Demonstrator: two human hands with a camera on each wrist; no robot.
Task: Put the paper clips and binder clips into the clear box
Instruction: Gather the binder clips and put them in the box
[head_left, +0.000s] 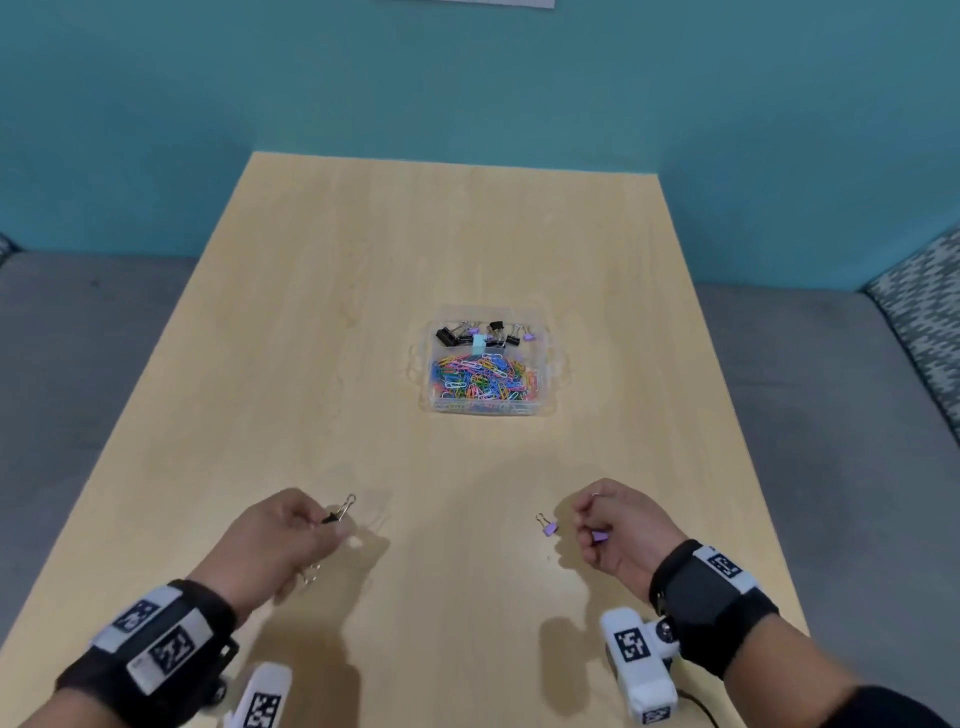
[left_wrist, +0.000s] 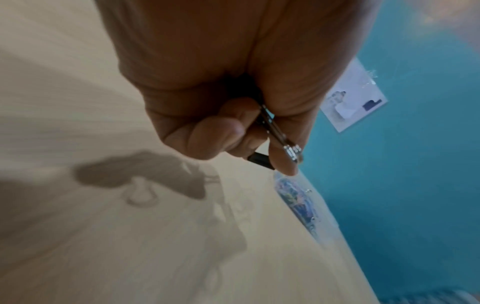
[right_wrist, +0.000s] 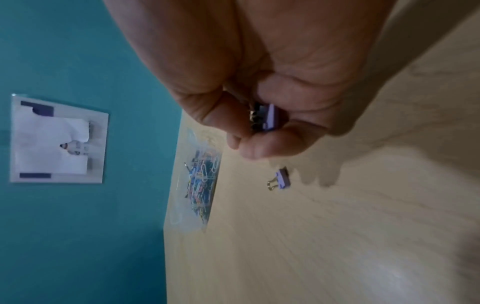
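The clear box (head_left: 545, 364) sits mid-table with coloured paper clips in its near part and binder clips at its far end; it also shows as the box (left_wrist: 298, 203) and the box (right_wrist: 182, 205). My left hand (head_left: 291, 535) is near the table's front left and grips a black binder clip (head_left: 335, 514), seen close as the black clip (left_wrist: 259, 161); silver wire handles hang below the palm. My right hand (head_left: 618, 530) at front right holds a purple binder clip (head_left: 599, 535), the held purple clip (right_wrist: 270, 117). Another purple binder clip (head_left: 548, 526) lies on the table left of that hand, also the lying clip (right_wrist: 281, 179).
The light wooden table (head_left: 363, 312) stands against a teal wall (head_left: 467, 78). Grey seats (head_left: 78, 364) flank it on both sides. A white sheet (right_wrist: 57, 139) hangs on the wall.
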